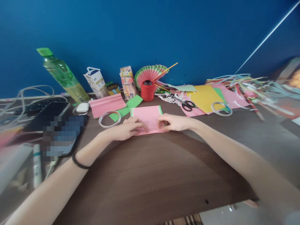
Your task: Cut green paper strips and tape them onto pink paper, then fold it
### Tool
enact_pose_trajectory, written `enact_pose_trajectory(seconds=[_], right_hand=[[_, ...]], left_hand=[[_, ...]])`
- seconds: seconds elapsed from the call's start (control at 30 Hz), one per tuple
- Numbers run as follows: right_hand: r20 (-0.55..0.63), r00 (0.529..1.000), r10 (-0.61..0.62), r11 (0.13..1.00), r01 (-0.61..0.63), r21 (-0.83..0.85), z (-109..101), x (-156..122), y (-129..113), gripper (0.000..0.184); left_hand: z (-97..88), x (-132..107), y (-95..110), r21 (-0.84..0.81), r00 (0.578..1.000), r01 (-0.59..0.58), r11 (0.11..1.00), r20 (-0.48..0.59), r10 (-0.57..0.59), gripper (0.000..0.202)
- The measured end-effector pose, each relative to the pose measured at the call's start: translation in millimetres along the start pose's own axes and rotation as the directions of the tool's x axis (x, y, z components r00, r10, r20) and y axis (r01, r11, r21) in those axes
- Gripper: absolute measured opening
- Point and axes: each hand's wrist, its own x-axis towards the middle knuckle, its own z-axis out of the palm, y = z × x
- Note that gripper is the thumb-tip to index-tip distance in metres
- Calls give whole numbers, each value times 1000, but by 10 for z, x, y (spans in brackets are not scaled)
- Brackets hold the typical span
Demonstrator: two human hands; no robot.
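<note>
A pink sheet of paper (149,116) with green and white strips along its left and right sides lies flat on the brown table. At its near left corner, my left hand (128,128) has its fingers curled onto the edge. My right hand (172,122) is closed at the right edge, thumb and fingers together on the paper. The fingertips of both hands partly cover the near corners. Just behind the sheet stands a red spool of thread (147,92). A roll of tape (109,119) lies left of my left hand.
Behind are a green paper fan (147,73), a pleated pink paper (107,105), a green strip (126,107) and small cartons (96,82). Scissors (187,105), coloured sheets (201,98) and another tape roll (221,109) lie right. A bottle (63,75) and phone (67,134) are left.
</note>
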Motion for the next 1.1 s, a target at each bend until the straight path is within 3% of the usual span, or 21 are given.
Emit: enact_pose_trajectory(seconds=[0.27, 0.47, 0.83, 1.1], right_hand=[[50, 995, -92, 995, 93, -21, 4, -1, 22, 32], [71, 992, -103, 994, 105, -25, 4, 16, 45, 37], [67, 993, -95, 995, 97, -32, 26, 17, 68, 34], [72, 993, -89, 996, 90, -23, 17, 27, 52, 27]], left_hand=[[4, 5, 31, 36, 996, 86, 996, 31, -87, 33], [13, 8, 9, 14, 997, 62, 998, 35, -63, 33], [39, 26, -94, -48, 1000, -18, 999, 8, 19, 26], [29, 18, -41, -8, 1000, 26, 1000, 11, -26, 25]])
